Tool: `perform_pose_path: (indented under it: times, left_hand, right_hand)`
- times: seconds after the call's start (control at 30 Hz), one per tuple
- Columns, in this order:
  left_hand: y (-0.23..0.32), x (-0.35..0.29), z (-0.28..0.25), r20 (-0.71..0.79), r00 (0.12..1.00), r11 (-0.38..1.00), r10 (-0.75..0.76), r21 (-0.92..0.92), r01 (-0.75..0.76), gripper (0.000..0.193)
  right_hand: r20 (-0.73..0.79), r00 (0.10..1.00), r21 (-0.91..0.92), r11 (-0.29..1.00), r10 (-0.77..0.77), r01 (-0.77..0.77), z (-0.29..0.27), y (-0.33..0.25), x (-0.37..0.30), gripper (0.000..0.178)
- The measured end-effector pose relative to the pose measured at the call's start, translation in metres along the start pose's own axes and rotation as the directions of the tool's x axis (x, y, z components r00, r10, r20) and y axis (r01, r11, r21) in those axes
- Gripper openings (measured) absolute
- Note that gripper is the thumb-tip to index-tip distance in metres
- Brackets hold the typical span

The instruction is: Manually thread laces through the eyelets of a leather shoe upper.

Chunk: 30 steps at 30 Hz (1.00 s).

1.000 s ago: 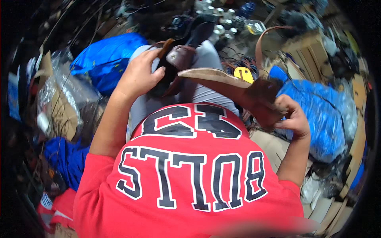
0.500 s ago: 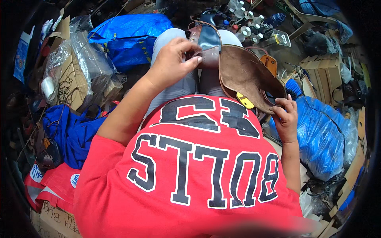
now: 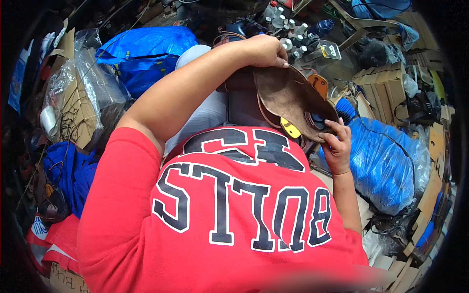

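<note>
A curved brown leather piece (image 3: 283, 90), rough on its inner side, is held up over my lap. My left hand (image 3: 267, 51) reaches across to its top edge, thumb and fingers closed on it. With thumb and fingertips, my right hand (image 3: 337, 146) pinches the lower right corner. A yellow tag-like piece (image 3: 290, 128) shows at the lower edge, beside my shirt. Behind the leather's right side stands an orange-brown strap end (image 3: 318, 85) with holes. Whether these parts are joined to the leather, I cannot tell.
Several capped bottles (image 3: 293, 36) stand beyond my knees. A blue bag (image 3: 151, 53) lies at the far left, and a plastic-wrapped blue bundle (image 3: 381, 163) on the right. Folded cardboard (image 3: 383, 90) and blue cloth (image 3: 71, 171) crowd the sides.
My left hand has moved right, from the dark strapped part on my lap to the leather's top edge. My right hand keeps its grip on the corner. The view has shifted slightly.
</note>
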<state>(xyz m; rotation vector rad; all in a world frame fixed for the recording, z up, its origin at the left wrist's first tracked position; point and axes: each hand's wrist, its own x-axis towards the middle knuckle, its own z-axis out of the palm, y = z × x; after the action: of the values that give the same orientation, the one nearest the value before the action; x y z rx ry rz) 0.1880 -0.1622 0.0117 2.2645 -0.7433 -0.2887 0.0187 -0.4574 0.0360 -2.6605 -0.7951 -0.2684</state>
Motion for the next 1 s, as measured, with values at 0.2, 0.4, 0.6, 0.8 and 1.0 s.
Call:
perform_pose_path:
  times: [0.2, 0.4, 0.6, 0.8, 1.0]
  left_hand:
    - [-0.004, 0.006, 0.007, 0.216, 0.972, 0.923, -0.091, -0.349, 0.164, 0.028]
    - [-0.005, 0.007, 0.004, 0.307, 0.945, 0.833, -0.108, -0.491, 0.255, 0.025]
    - [-0.005, 0.005, 0.005, 0.334, 0.937, 0.775, -0.106, -0.563, 0.288, 0.029]
    - [-0.012, 0.006, 0.008, 0.305, 0.947, 0.792, -0.104, -0.55, 0.264, 0.037]
    - [-0.006, -0.017, 0.023, -0.504, 0.864, 0.981, -0.005, -0.169, -0.093, 0.035]
  right_hand:
    - [0.032, 0.995, 0.06, 0.993, 0.097, -0.099, 0.001, 0.002, -0.006, 0.025]
    - [0.092, 0.976, 0.169, 0.962, 0.2, -0.213, 0.006, 0.008, -0.009, 0.021]
    - [0.109, 0.971, 0.182, 0.956, 0.215, -0.232, 0.009, 0.011, -0.012, 0.021]
    - [0.134, 0.96, 0.181, 0.947, 0.245, -0.267, 0.007, 0.013, -0.018, 0.021]
    - [0.142, 0.925, 0.178, 0.91, 0.353, -0.375, 0.006, 0.021, -0.038, 0.018]
